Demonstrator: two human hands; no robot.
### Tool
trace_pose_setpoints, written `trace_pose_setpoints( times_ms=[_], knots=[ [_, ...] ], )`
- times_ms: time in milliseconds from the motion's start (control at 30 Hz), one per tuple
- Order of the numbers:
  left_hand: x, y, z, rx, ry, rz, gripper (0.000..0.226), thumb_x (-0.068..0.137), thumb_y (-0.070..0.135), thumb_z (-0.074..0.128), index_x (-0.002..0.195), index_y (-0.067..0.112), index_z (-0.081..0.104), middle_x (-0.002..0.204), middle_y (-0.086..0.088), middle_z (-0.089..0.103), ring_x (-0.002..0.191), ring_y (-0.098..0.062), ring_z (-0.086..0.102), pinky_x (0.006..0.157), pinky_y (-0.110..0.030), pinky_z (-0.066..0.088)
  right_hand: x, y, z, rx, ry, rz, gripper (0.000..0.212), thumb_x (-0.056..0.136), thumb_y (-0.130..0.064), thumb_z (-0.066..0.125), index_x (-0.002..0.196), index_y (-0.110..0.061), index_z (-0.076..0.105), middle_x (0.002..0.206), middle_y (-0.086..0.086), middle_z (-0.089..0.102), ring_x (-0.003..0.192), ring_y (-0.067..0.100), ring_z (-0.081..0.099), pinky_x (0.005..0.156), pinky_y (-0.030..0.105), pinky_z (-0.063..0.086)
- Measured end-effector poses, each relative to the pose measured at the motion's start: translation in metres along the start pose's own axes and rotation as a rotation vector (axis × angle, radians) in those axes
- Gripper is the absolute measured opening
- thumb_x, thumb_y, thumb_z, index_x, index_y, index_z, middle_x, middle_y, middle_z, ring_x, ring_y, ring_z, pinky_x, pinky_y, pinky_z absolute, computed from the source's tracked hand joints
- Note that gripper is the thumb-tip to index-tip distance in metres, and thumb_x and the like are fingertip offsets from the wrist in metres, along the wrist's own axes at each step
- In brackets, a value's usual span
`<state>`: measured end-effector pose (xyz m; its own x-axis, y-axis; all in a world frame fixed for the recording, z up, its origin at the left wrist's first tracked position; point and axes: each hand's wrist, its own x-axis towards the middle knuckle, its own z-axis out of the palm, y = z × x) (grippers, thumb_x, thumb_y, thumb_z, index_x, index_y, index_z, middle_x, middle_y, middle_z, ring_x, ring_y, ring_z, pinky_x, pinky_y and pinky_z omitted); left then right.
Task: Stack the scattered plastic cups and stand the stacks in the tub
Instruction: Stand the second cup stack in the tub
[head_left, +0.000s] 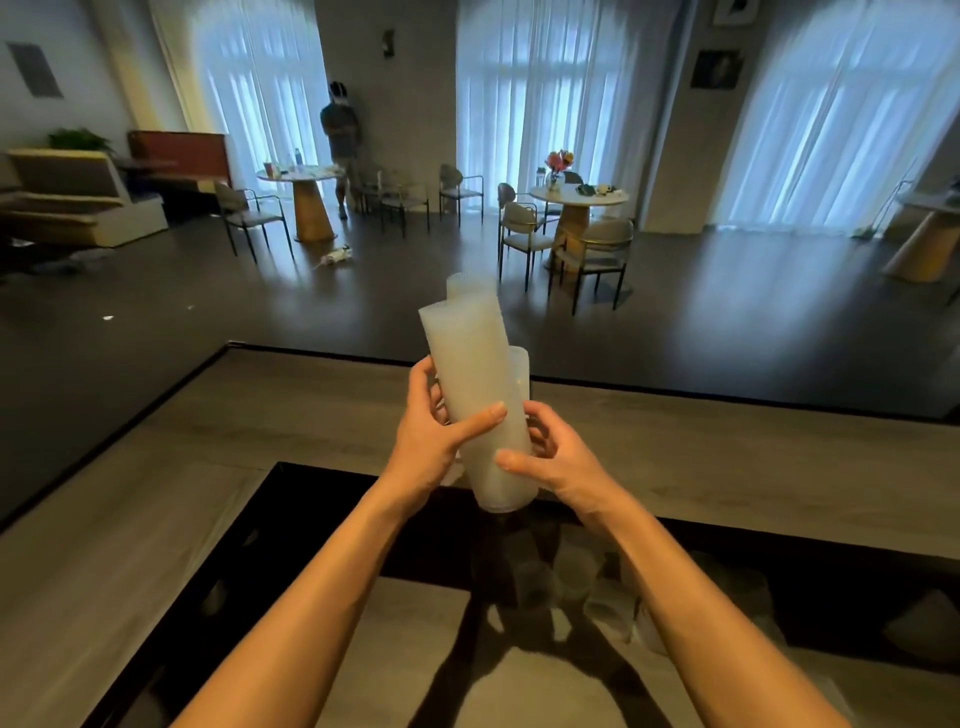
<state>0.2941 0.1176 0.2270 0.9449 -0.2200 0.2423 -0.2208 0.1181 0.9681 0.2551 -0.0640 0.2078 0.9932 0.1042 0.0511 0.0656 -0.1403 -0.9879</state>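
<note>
We are holding a tall stack of cloudy plastic cups (475, 395) tilted over the black tub (311, 519), our left hand (434, 449) gripping its middle, our right hand (558, 465) curling round its lower end, further stacks (464, 285) showing just behind, loose cups (571, 590) lying in the tub

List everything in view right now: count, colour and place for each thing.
cup stacks: at least two, translucent white, held tilted above the tub's far edge
loose cups: several, clear, blurred, lying in the tub
tub: one, black, below the hands
counter: one, grey wood-look, around the tub
round tables: three, pale tops on tan bases, across the room
chairs: several, grey with dark frames, round the tables
flowers: one bunch, pink and orange, on the middle table
person: one, dark clothes, beside the left table
curtains: white, over three windows
left hand: one, grips the stacks' left side
right hand: one, grips the front stack lower right
</note>
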Motion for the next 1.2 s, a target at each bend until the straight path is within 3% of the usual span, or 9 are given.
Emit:
trace_pose_setpoints(
  times_ms=[100, 267, 367, 467, 600, 700, 867, 1033, 1200],
  knots=[
    [0.019, 0.007, 0.003, 0.043, -0.024, 0.060, 0.096, 0.065, 0.030, 0.090, 0.144, 0.030, 0.037, 0.137, 0.003, 0.057, 0.118, -0.010, 0.063, 0.090, -0.031, 0.059, 0.023, -0.018, -0.003, -0.065, 0.049, -0.071, 0.072, 0.073, -0.032, 0.087, 0.134, -0.034, 0.049, 0.128, -0.009, 0.062, 0.115, 0.009, 0.063, 0.097, 0.039, 0.055],
    [0.052, 0.007, 0.009, 0.101, -0.084, 0.088, 0.084, 0.072, 0.040, 0.086, 0.143, 0.044, 0.042, 0.136, 0.008, 0.058, 0.122, -0.014, 0.061, 0.093, -0.042, 0.058, 0.056, -0.038, -0.014, -0.170, 0.106, -0.121, 0.087, 0.067, -0.042, 0.089, 0.138, -0.040, 0.038, 0.132, -0.012, 0.055, 0.119, 0.009, 0.058, 0.099, 0.042, 0.054],
    [0.068, 0.006, 0.011, 0.148, -0.114, 0.069, 0.083, 0.076, 0.049, 0.080, 0.147, 0.044, 0.038, 0.137, 0.014, 0.055, 0.121, -0.006, 0.059, 0.093, -0.035, 0.057, 0.071, -0.041, -0.025, -0.178, 0.150, -0.127, 0.082, 0.071, -0.037, 0.089, 0.135, -0.042, 0.038, 0.131, -0.014, 0.055, 0.118, 0.008, 0.057, 0.097, 0.036, 0.053],
    [0.083, -0.001, 0.011, 0.179, -0.074, 0.040, 0.071, 0.083, 0.059, 0.071, 0.143, 0.036, 0.042, 0.135, 0.015, 0.054, 0.114, 0.003, 0.059, 0.090, -0.023, 0.053, 0.092, -0.036, -0.036, -0.170, 0.232, -0.115, 0.086, 0.069, -0.043, 0.089, 0.138, -0.040, 0.037, 0.134, -0.014, 0.053, 0.120, 0.007, 0.055, 0.095, 0.033, 0.053],
    [0.092, -0.026, 0.008, 0.273, -0.025, -0.019, 0.064, 0.086, 0.056, 0.065, 0.141, 0.032, 0.043, 0.135, 0.013, 0.051, 0.112, 0.003, 0.054, 0.080, -0.015, 0.045, 0.118, -0.019, -0.040, -0.205, 0.303, -0.092, 0.094, 0.068, -0.042, 0.090, 0.141, -0.034, 0.032, 0.138, -0.007, 0.051, 0.123, 0.011, 0.054, 0.101, 0.038, 0.051],
    [0.098, -0.051, 0.005, 0.366, -0.011, -0.065, 0.061, 0.088, 0.055, 0.066, 0.140, 0.032, 0.043, 0.140, 0.009, 0.049, 0.118, -0.002, 0.053, 0.088, -0.020, 0.047, 0.135, -0.006, -0.040, -0.277, 0.319, -0.057, 0.093, 0.068, -0.037, 0.090, 0.139, -0.031, 0.030, 0.137, -0.004, 0.050, 0.123, 0.015, 0.053, 0.100, 0.039, 0.051],
    [0.100, -0.074, 0.000, 0.541, -0.007, -0.127, 0.055, 0.093, 0.043, 0.066, 0.140, 0.030, 0.041, 0.147, 0.006, 0.043, 0.123, -0.008, 0.050, 0.100, -0.036, 0.051, 0.153, 0.019, -0.034, -0.480, 0.339, 0.036, 0.098, 0.063, -0.050, 0.089, 0.138, -0.031, 0.028, 0.137, -0.002, 0.051, 0.123, 0.019, 0.054, 0.100, 0.047, 0.053],
    [0.099, -0.077, 0.001, 0.672, -0.014, -0.148, 0.058, 0.093, 0.038, 0.067, 0.144, 0.029, 0.040, 0.146, 0.008, 0.044, 0.113, -0.007, 0.054, 0.092, -0.038, 0.058, 0.165, 0.031, -0.029, -0.535, 0.432, 0.059, 0.097, 0.062, -0.055, 0.087, 0.136, -0.034, 0.029, 0.135, -0.001, 0.052, 0.123, 0.021, 0.052, 0.100, 0.051, 0.051],
    [0.097, -0.077, 0.003, 0.754, -0.029, -0.138, 0.055, 0.094, 0.037, 0.066, 0.141, 0.030, 0.040, 0.142, 0.008, 0.049, 0.106, -0.003, 0.052, 0.087, -0.027, 0.052, 0.167, 0.032, -0.025, -0.553, 0.420, 0.054, 0.097, 0.065, -0.053, 0.086, 0.138, -0.038, 0.023, 0.136, -0.001, 0.051, 0.125, 0.022, 0.051, 0.102, 0.052, 0.049]
  ],
)
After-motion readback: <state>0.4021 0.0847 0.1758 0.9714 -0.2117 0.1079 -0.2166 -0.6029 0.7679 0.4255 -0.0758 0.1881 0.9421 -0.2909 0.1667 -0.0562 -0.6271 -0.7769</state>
